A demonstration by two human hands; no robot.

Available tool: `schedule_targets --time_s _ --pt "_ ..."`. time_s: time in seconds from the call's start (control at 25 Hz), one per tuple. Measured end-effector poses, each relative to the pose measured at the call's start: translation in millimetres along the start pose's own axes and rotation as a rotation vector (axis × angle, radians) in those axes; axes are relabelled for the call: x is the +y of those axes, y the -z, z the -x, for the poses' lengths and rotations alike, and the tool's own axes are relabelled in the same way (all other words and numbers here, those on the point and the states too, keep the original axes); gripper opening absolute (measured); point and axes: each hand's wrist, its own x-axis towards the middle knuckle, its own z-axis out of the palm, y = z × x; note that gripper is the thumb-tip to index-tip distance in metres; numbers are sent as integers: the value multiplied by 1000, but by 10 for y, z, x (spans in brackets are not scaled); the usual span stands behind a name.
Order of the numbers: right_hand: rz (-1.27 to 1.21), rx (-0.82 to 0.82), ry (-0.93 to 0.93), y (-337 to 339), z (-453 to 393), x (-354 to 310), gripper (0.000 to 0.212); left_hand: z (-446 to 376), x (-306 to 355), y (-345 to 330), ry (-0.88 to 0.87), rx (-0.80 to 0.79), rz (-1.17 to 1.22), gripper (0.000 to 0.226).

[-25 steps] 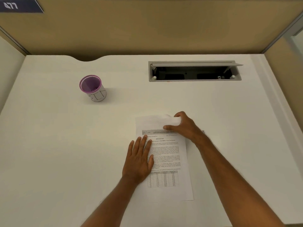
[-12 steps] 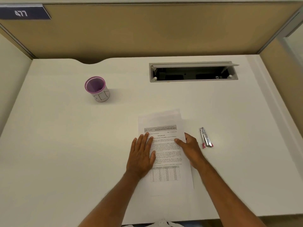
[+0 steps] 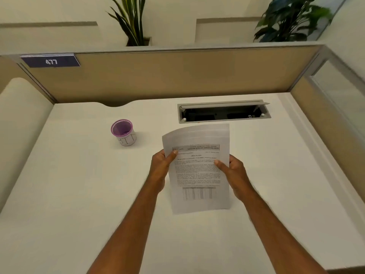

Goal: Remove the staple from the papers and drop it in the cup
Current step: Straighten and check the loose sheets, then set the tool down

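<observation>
since the papers [image 3: 199,171] are light and floppy, left hand [image 3: 161,169] and right hand [image 3: 232,175] each close a thumb-over grip on the side edges; cup [image 3: 123,132] at 10 o'clock.

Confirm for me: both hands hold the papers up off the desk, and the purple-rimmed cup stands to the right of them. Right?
Not quite. In the head view the cup stands to the left of the papers, not the right. The rest holds: the left hand and right hand grip the sheets by their side edges, lifted off the desk.
</observation>
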Motion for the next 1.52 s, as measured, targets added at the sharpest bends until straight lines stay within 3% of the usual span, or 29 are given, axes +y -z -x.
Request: schedule_targets --time_s 0.16,0.36,0.68,1.0,1.32,1.52 --pt "-7 64 151 -83 26 -438 27 53 565 -59 -169 9 -15 12" --pt "-39 161 239 -162 92 -632 23 149 803 -66 -316 -5 -11 16" --pt "-63 203 128 -253 61 -390 28 145 447 -17 -208 -11 -15 18" --pt "-45 236 142 -256 1 -378 22 115 443 -57 -246 3 -44 18" --pt "-36 207 66 -245 -25 -187 31 121 241 -100 -142 24 -54 20" --pt "-20 179 61 -159 -5 -179 28 88 248 -82 -176 21 -64 24"
